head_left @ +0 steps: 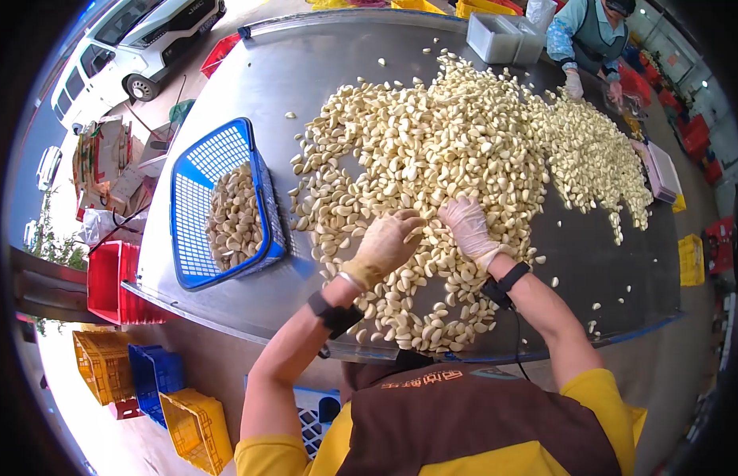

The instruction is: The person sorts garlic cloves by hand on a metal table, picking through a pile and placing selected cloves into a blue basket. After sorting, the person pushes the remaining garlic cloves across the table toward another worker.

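Note:
A broad heap of peeled garlic cloves covers the middle of the metal table. My left hand, in a pale glove, is at the near part of the heap with its fingers curled together; what lies between the fingertips is hidden. Just right of it, my right hand, in a whitish thin glove, rests on the cloves with fingers stretched forward and slightly apart. Left of the heap, a blue plastic basket with a handle contains darker, brownish cloves.
The metal table has a raised rim. A co-worker with gloved hands stands at the far right. Clear plastic bins stand at the back, and a lilac tub at the right edge. Yellow crates and red crates stand on the floor.

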Demonstrator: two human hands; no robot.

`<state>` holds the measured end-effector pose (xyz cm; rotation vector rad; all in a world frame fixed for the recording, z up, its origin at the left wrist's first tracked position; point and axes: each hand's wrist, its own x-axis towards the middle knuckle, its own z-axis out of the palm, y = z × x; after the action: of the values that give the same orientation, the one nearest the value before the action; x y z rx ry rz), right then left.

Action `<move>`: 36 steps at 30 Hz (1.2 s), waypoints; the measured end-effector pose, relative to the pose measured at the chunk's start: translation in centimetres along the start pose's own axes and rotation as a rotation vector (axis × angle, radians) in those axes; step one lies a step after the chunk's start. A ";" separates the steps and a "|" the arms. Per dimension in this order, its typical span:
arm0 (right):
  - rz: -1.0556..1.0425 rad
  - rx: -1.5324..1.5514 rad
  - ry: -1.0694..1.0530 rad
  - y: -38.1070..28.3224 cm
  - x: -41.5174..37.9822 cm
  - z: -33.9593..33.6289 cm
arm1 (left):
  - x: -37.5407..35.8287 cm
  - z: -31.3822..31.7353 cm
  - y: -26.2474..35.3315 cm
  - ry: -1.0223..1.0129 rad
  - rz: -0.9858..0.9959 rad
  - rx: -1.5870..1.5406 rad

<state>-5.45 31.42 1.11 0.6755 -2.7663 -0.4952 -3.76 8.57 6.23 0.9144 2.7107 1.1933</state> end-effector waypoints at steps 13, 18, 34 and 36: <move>0.855 2.593 0.134 5.2 -9.4 -3.9 | -0.1 3.0 -0.6 0.070 0.190 0.335; 0.385 1.192 0.116 4.1 -6.0 -1.7 | 5.5 7.9 -3.0 -0.044 0.166 0.547; 0.355 0.904 -0.140 0.6 -7.6 -7.5 | 4.1 5.2 -2.6 -0.039 0.254 0.736; 0.469 1.082 -0.150 0.8 -6.1 -6.4 | 2.9 1.0 -2.1 0.051 -0.022 0.408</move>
<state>1.56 33.36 6.28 0.1111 -3.0174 1.1452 -6.87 9.69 4.62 0.8922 3.0578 0.6757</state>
